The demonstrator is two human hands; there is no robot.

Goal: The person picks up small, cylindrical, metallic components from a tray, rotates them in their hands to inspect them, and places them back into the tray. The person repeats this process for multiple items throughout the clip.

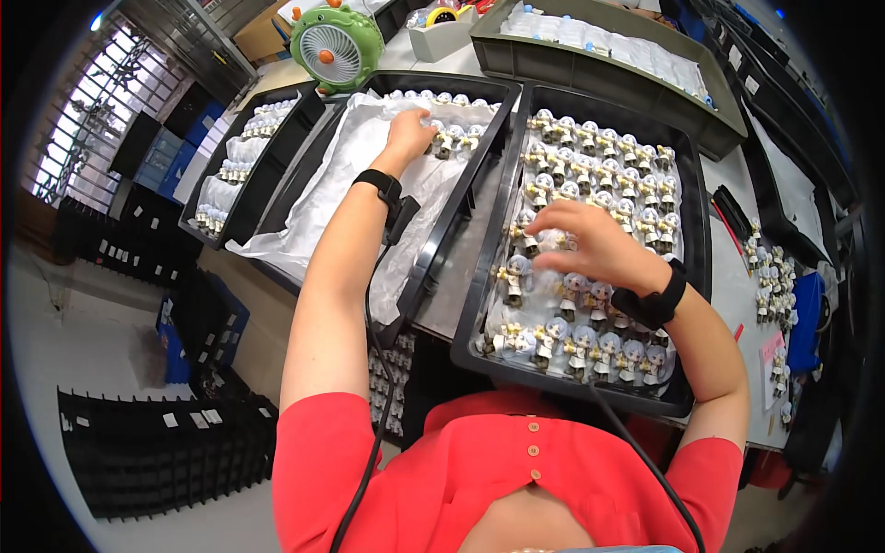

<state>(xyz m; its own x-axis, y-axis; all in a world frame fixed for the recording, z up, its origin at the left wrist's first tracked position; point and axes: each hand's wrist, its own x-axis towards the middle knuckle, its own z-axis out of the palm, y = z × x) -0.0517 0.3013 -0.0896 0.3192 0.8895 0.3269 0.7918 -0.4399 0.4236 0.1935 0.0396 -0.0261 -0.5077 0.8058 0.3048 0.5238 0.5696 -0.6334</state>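
My left hand (410, 138) reaches into the far part of the middle black tray (426, 263). Its fingers are closed at the edge of a small white-haired figurine (446, 140); the grip is partly hidden. Another figurine stands right beside that one, on white padding sheet (336, 175). Over the right black tray (699, 240), my right hand (595, 241) hovers with thumb and fingers apart, nothing visibly held. Rows of the same figurines (581, 346) fill that tray under and around it. A black band circles each of my wrists.
A narrower black tray (261, 175) with figurines stands at the left. Behind are a green fan (336, 48) and a large grey-green bin (590, 69) with wrapped items. More figurines (774, 290) lie at the right. Black cables hang along my arms.
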